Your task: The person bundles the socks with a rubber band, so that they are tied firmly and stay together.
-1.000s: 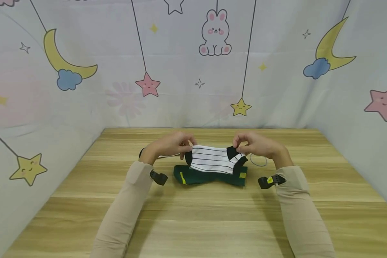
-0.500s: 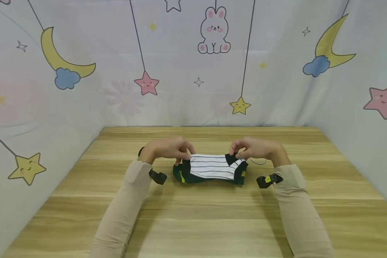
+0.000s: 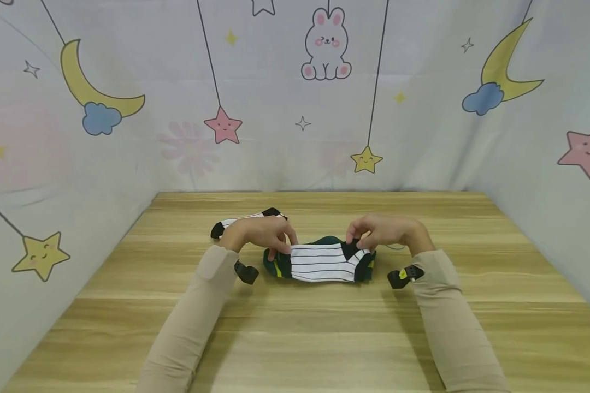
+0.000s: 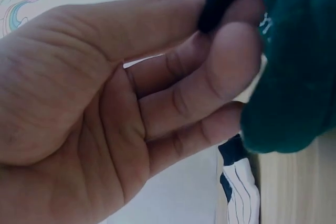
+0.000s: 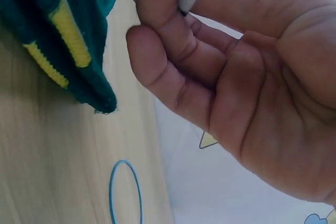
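Observation:
A white sock with black stripes and black toe and heel [image 3: 319,263] lies stretched sideways over a dark green sock with yellow marks [image 3: 330,240]. My left hand [image 3: 264,232] pinches its black toe end between thumb and fingers; that dark cloth also shows at the thumb in the left wrist view. At the other end my right hand [image 3: 385,230] pinches the black heel part near the cuff. The green sock [image 5: 79,30] shows beneath in the right wrist view, mostly covered in the head view.
Behind my left hand a second white striped sock [image 3: 217,230] lies on the wooden table [image 3: 295,338], partly hidden by that hand. A thin blue loop [image 5: 111,192] lies on the table beyond the right hand. Printed cloth walls [image 3: 275,71] stand at the back and sides.
Both hands have lowered the striped sock toward me, from above the green sock down onto it. More of the second striped sock shows behind the left hand now.

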Tool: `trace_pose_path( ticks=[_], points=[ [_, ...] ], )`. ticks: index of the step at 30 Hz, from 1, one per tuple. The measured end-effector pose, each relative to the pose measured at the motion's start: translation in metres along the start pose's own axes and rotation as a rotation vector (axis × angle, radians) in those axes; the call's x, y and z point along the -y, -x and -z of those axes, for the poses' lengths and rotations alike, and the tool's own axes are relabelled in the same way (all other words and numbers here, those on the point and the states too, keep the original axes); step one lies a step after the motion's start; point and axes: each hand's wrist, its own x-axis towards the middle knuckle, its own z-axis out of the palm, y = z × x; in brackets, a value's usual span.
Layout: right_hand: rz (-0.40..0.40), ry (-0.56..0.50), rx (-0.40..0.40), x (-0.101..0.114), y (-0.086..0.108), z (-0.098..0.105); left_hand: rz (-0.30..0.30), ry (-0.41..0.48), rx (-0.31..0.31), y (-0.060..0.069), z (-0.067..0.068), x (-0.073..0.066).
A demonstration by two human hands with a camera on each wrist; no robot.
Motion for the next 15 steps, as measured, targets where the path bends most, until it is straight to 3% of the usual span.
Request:
trace_pose_path(
  ticks=[4,11,15],
  points=[
    [-0.035,-0.006,0.023,-0.0008,-0.0038,-0.0026,0.027,-0.020,0.013,-0.0028,-0.0026,-0.0010],
    [-0.189,-0.039,0.055,-0.0002,-0.0060,-0.0058,0.113,-0.046,0.033,-0.0047,-0.0073,-0.0023],
    [-0.211,-0.042,0.069,-0.0030,-0.0062,-0.0070,0.122,-0.057,0.037,-0.0056,-0.0089,-0.0029]
  ],
)
